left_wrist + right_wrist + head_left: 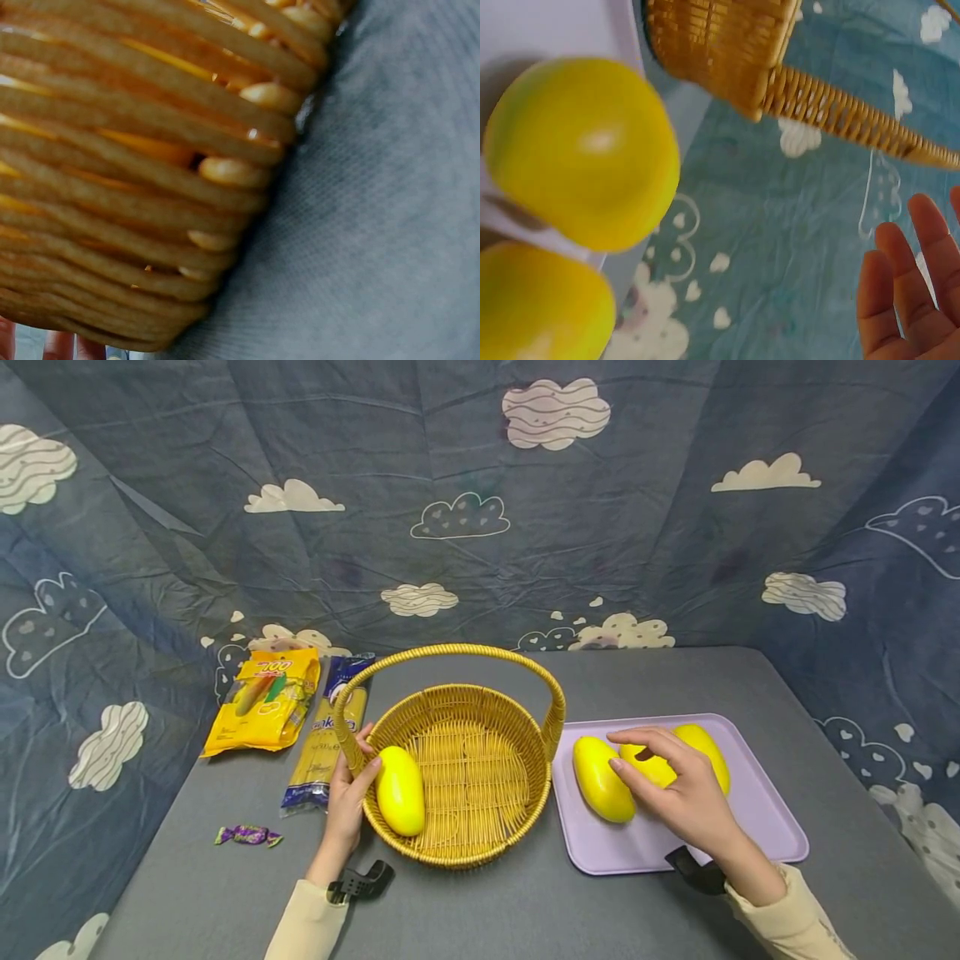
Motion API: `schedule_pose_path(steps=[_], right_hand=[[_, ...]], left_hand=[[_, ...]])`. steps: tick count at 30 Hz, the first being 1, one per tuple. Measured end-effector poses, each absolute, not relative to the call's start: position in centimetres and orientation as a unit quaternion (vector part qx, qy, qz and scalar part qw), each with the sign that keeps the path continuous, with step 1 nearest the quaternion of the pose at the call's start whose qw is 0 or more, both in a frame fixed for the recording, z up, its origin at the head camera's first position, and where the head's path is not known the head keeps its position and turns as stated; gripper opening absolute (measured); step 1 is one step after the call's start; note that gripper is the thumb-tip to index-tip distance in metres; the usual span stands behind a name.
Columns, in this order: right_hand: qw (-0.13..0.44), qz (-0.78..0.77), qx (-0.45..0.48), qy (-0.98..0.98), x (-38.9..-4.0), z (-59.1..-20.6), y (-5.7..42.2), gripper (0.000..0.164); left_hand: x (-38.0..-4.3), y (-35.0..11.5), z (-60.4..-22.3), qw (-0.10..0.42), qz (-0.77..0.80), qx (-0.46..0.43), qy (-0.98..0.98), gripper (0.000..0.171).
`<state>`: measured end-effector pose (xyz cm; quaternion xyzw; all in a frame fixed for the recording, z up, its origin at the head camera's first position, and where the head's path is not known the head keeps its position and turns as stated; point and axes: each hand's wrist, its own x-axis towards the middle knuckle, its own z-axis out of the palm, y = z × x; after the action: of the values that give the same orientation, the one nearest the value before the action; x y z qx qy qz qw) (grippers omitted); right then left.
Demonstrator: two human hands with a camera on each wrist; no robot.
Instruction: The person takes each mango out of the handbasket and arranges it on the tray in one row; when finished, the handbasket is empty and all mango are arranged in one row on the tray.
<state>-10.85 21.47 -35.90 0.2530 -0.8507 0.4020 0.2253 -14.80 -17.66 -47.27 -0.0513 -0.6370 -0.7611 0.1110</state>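
Observation:
A yellow mango (401,791) lies against the left inner wall of the wicker basket (462,862). My left hand (347,806) grips the basket's left side by the handle base, thumb over the rim beside that mango. In the left wrist view the basket's woven wall (127,172) fills much of the picture. On a lilac tray (761,810) lie three more mangoes: a left one (600,781), a middle one (654,770) partly hidden, and a right one (710,752). Over them hovers my right hand (686,789), thumb and fingers apart, holding nothing.
Left of the basket lie a blue-and-yellow pasta pack (318,756) and a yellow candy bag (262,702). A purple wrapped candy (249,835) sits nearer the front left. The basket's tall handle (457,649) arches upward. A cloud-patterned cloth (465,435) hangs behind the grey table.

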Motion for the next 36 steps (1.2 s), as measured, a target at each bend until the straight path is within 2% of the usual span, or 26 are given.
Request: schedule_pose_path(steps=[4, 10, 17, 25, 36], right_hand=[[0.214, 0.414, 0.288, -0.837, -10.4, -34.5, 19.5, 0.038], [0.176, 0.436, 0.336, -0.816, -12.3, -36.5, 18.3, 0.037], [0.165, 0.414, 0.407, -0.798, -13.1, -35.9, 15.2, 0.029], [0.113, 0.364, 0.443, -0.812, -13.8, -34.7, 11.8, 0.026], [0.063, 0.303, 0.447, -0.839, -15.8, -35.2, 7.6, 0.028]], left_hand=[[-14.8, -17.6, -47.3, 0.114, -0.761, -0.053, -0.637, 0.026], [-14.9, -17.7, -47.3, 0.117, -0.763, -0.053, -0.633, 0.027], [-15.0, -17.7, -47.4, 0.115, -0.764, -0.052, -0.633, 0.026], [-14.8, -17.7, -47.2, 0.119, -0.77, -0.052, -0.625, 0.027], [-15.0, -17.7, -47.4, 0.113, -0.771, -0.053, -0.624, 0.027]])
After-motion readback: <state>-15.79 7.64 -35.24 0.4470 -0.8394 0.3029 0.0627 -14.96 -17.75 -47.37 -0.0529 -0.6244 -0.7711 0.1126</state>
